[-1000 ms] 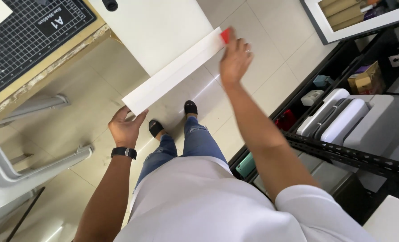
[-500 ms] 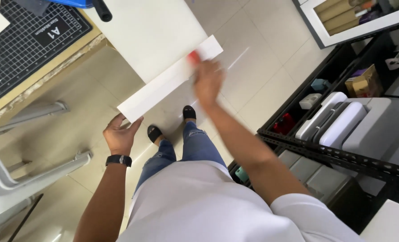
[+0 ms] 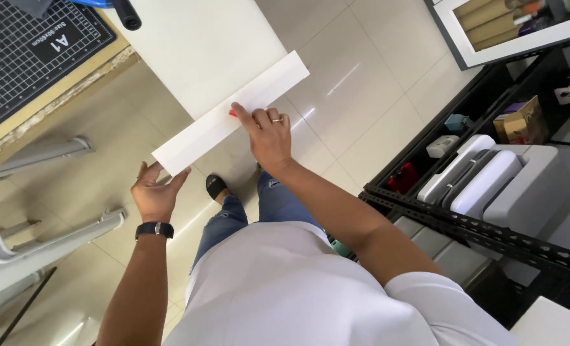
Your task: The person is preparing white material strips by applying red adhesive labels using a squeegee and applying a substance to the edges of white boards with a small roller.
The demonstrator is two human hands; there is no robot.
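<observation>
1. the left hand, a black watch on its wrist, holds the near end of a long white folded paper strip.
2. the right hand presses a small red tool on the strip's middle.
3. a black gridded cutting mat lies on the wooden table.

Open tiled floor is left between the white tabletop and the black shelving rack, while passage leftward is apparently blocked by grey chair legs.
</observation>
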